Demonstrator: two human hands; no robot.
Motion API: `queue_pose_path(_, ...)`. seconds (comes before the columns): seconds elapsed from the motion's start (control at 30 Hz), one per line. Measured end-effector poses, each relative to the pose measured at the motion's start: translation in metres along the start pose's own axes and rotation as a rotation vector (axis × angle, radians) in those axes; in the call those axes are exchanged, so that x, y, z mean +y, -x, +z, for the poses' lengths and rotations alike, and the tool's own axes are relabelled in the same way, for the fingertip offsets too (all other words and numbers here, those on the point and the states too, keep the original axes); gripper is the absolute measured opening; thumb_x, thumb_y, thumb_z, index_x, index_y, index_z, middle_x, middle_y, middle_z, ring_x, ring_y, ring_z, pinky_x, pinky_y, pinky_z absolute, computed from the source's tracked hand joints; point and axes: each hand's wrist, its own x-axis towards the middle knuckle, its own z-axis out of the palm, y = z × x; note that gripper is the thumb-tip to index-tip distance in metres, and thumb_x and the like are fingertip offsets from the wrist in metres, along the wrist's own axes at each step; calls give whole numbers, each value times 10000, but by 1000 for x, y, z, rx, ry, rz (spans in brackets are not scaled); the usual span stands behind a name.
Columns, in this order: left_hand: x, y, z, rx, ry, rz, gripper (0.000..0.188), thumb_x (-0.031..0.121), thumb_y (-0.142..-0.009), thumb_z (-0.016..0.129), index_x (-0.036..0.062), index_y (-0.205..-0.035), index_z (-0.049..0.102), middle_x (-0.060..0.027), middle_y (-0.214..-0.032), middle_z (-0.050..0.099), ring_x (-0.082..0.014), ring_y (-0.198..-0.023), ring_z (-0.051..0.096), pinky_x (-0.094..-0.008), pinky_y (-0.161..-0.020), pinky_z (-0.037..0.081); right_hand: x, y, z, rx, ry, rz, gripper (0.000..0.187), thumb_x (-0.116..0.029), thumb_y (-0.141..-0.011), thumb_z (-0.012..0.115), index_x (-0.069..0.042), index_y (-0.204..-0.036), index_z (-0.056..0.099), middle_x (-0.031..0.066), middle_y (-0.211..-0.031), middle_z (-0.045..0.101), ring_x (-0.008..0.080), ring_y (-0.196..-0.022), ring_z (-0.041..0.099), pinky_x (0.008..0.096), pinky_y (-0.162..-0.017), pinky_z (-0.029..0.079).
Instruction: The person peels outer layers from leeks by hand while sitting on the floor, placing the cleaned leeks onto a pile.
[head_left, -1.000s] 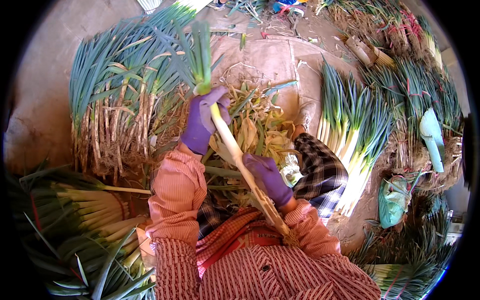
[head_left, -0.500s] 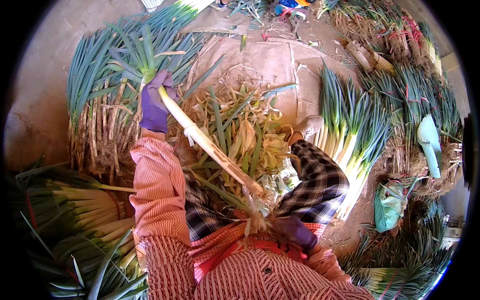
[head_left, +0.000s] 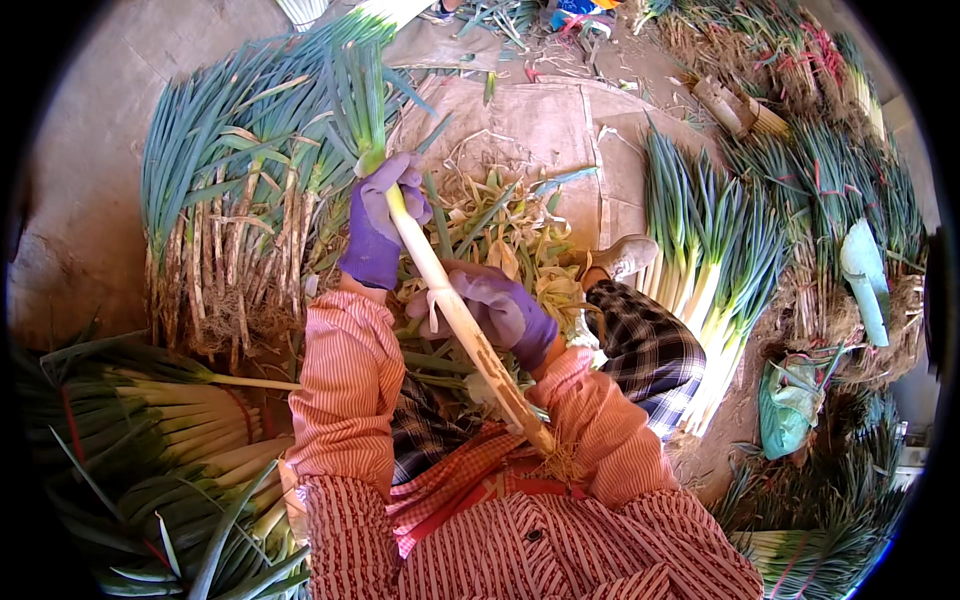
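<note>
My left hand (head_left: 385, 215), in a purple glove with a grey palm, is closed round the upper white shank of a long leek-like green onion (head_left: 482, 357). Its green leaves (head_left: 357, 95) point away from me, and the rooted end slants down toward my chest. Brown, dirty outer skin still covers part of the lower stalk. A loose strip of pale skin (head_left: 433, 312) hangs at mid-stalk. Beside that strip my right hand (head_left: 500, 312), gloved alike, reaches behind the stalk with fingers bent. The stalk partly hides those fingers, and what they pinch does not show.
A heap of dry peelings (head_left: 500, 220) lies ahead between my legs. Unpeeled onions (head_left: 225, 235) lie at left, with cleaner bundles (head_left: 185, 410) nearer me. White-stalked onions (head_left: 700, 270) lie by my right shoe (head_left: 625, 257). A green plastic bag (head_left: 790, 405) sits farther right.
My left hand has brought the onion to the right, its leaves now more upright. My right hand has risen from the root end by my lap to the middle of the stalk.
</note>
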Motion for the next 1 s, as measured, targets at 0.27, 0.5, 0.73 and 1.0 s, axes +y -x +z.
queue_pose_path(0.27,-4,0,-6,19,29,-34,265,229,-918,571,10,-1068,584,32,-695,538,-84,-462,447,-263,-423,353,29,4,3,-52,-374,31,475,-205,-795,547,72,-1179,511,103,-773,598,167,-553,541,254,-487,430)
queue_pose_path(0.5,6,-6,-16,36,-10,44,199,220,-865,618,29,-918,621,16,-632,513,-94,-406,436,-264,-376,362,54,47,-19,-104,331,-314,475,-413,-851,583,33,-1014,600,77,-711,611,138,-584,572,252,-494,426)
queue_pose_path(0.73,30,-12,-43,243,-142,91,201,172,-837,652,1,-938,621,-45,-662,554,-131,-422,472,-278,-386,408,14,138,-9,52,1167,167,409,-373,-829,695,-24,-1037,650,144,-822,659,213,-723,630,353,-625,494)
queue_pose_path(1.0,8,-11,-24,265,-243,133,276,162,-783,706,-47,-940,619,-117,-694,614,-183,-404,526,-291,-370,421,-21,-14,56,201,2108,-533,235,-244,-772,655,-85,-945,646,71,-818,571,238,-679,594,359,-554,479)
